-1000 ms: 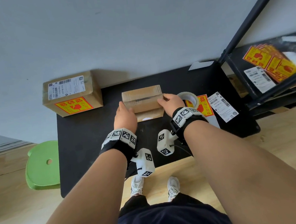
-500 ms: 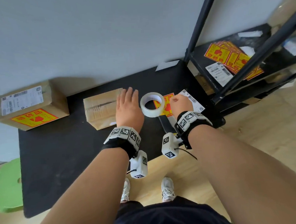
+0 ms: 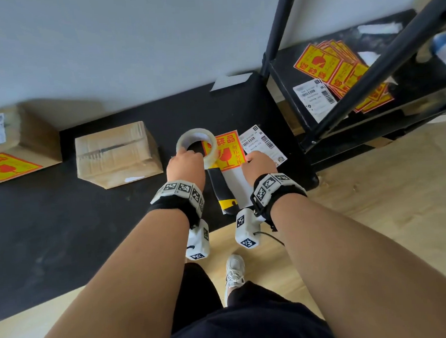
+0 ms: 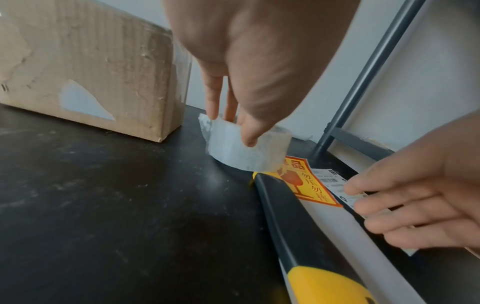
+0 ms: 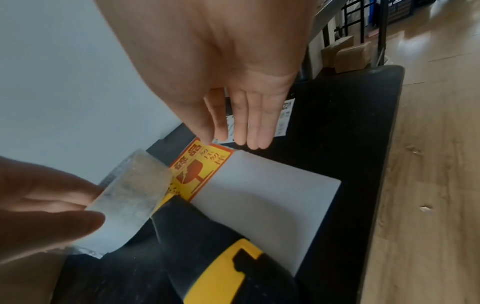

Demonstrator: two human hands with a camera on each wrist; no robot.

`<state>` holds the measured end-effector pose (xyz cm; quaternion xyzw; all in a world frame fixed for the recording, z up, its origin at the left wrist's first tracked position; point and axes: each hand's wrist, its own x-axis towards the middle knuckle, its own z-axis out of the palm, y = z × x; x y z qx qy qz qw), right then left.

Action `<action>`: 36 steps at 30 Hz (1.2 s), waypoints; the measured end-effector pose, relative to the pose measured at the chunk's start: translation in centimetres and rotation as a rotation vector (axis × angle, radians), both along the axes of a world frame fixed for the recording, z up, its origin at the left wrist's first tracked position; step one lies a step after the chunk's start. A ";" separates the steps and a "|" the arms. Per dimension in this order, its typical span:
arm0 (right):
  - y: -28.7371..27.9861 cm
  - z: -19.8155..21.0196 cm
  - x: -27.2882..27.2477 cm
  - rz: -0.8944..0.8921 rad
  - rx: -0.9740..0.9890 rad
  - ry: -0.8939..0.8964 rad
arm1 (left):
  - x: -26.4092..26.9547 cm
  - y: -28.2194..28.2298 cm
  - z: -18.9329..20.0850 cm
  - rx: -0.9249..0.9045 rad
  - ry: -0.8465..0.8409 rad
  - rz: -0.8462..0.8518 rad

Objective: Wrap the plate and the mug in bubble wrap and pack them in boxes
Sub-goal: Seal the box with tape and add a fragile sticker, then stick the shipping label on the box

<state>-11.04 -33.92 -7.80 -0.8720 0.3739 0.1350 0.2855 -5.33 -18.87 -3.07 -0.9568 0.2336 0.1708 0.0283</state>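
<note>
Black matting covers the low table (image 3: 62,232) against a grey wall, with wood floor at its near edge. From the head view, two cardboard boxes sit on it: a taped plain box (image 3: 116,153) at 11 o'clock from the hands, and a labelled box (image 3: 12,146) at 10 o'clock, hanging past the table's left end. One tape roll (image 3: 196,145) stands at 12 o'clock; the left hand (image 3: 186,166) grips its near rim. One fragile sticker (image 3: 224,151), one shipping label (image 3: 262,143), one white sheet (image 3: 240,184) and one black-and-yellow knife (image 3: 222,192) lie between the wrists. The right hand (image 3: 258,163) rests over the label's near edge. A black shelf frame (image 3: 344,102) at 2 o'clock holds a stack of stickers and closes off the right side; bare mat lies open at 8 o'clock.

The left wrist view shows the thumb outside the tape roll (image 4: 246,148) and fingers inside its core, pinching the wall. It stands just clear of the plain box (image 4: 91,67), touching the sticker (image 4: 306,181).

In the right wrist view the right hand (image 5: 221,72) has four straight fingers together, holding nothing, tips above the label (image 5: 284,115) near the sticker (image 5: 202,164). The mat's right edge lies close. No plate or mug shows.
</note>
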 end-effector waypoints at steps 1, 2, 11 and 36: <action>-0.1 -0.3 0.3 0.001 0.000 0.002 | 0.2 -0.2 0.1 0.007 -0.009 -0.003; -0.1 -0.5 0.7 0.002 0.000 0.007 | 0.5 -0.4 0.1 0.010 -0.017 -0.004; -0.3 -0.7 4.1 -0.056 0.018 -0.016 | 6.1 -2.0 0.3 0.074 -0.049 -0.004; -0.4 0.6 8.6 0.018 -0.051 -0.106 | 8.0 -1.5 -2.9 -0.177 -0.129 0.007</action>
